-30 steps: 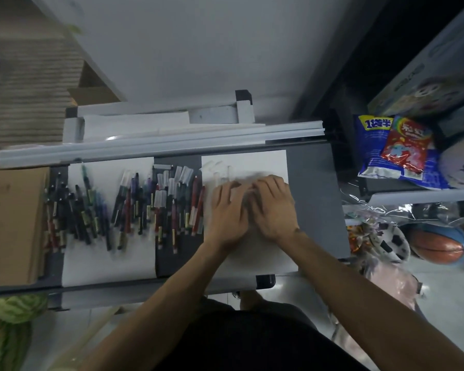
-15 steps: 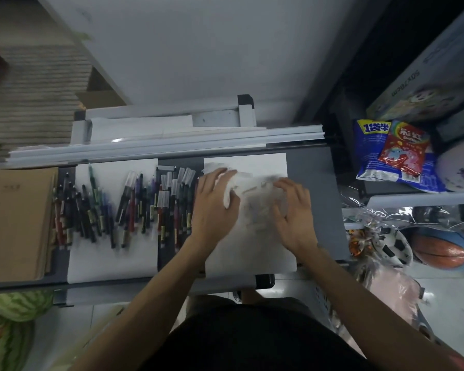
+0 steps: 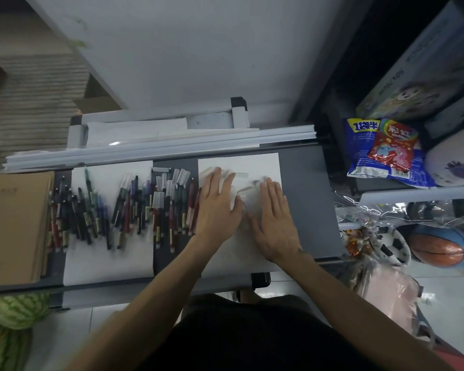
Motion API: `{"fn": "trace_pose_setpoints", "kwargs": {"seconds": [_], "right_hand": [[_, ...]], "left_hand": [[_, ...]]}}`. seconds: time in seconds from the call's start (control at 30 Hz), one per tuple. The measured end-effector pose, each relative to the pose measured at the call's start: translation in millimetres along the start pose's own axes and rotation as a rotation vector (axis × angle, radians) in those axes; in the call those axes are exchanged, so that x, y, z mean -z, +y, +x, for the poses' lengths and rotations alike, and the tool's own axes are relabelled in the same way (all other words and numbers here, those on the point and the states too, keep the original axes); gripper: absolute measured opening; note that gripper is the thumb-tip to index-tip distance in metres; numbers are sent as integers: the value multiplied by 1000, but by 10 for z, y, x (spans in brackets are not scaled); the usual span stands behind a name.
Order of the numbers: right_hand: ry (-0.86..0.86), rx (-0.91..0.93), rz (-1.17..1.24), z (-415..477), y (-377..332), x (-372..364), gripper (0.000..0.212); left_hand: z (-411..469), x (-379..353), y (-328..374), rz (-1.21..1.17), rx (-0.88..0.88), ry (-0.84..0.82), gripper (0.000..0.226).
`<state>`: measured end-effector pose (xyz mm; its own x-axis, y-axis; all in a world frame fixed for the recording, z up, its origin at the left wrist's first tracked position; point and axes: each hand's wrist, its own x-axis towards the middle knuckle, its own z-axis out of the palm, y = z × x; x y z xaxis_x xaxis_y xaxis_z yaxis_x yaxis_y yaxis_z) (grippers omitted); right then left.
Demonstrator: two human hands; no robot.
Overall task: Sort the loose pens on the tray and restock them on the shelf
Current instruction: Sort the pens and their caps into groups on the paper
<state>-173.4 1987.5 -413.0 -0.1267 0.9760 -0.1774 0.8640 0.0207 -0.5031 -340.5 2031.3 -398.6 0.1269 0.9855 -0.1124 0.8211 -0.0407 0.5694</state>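
**Left hand (image 3: 217, 207) and right hand (image 3: 275, 220) flat on white paper sheet (image 3: 252, 163)**

Both hands press down with straight fingers, grasping nothing. The sheet lies toward the flat grey tray's (image 3: 306, 199) right edge. The loose mixed-colour plastic pens (image 3: 123, 207) are heaped over its left half.

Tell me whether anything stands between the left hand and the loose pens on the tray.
Nothing visible does. The left hand lies flat on the right white sheet, and the nearest loose pens lie just beside it on the grey tray. The right hand, flat on the same sheet, has the left hand in its way.
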Motion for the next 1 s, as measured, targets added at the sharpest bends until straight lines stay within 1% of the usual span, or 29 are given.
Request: {"fn": "trace_pose_setpoints", "kwargs": {"seconds": [0.07, 0.27, 0.37, 0.5, 0.6, 0.7, 0.77, 0.9, 1.0], "right_hand": [[9, 3, -33, 29, -6, -19, 79], [40, 5, 110, 129, -42, 32, 79], [54, 15, 104, 210, -38, 46, 76], [48, 16, 114, 279, -40, -3, 74], [43, 27, 87, 273, -24, -24, 74], [49, 88, -1, 260, -5, -38, 76], [52, 112, -16, 261, -2, -37, 77], [49, 95, 58, 259, 9, 14, 72], [40, 104, 49, 231, 9, 122, 67]], "left_hand": [[-41, -27, 29, -6, -21, 6, 58], [53, 61, -21, -31, -2, 61, 57], [159, 85, -36, -32, 28, 24, 57], [94, -33, 30, 3, -6, 3, 57], [-31, -156, 115, -46, -3, 1, 55], [-114, -254, 224, -124, 12, 10, 58], [-142, -272, 254, -138, 12, 8, 59], [-145, -113, 207, -164, -1, -22, 58], [-153, 92, 95, -115, -14, -34, 51]]}}
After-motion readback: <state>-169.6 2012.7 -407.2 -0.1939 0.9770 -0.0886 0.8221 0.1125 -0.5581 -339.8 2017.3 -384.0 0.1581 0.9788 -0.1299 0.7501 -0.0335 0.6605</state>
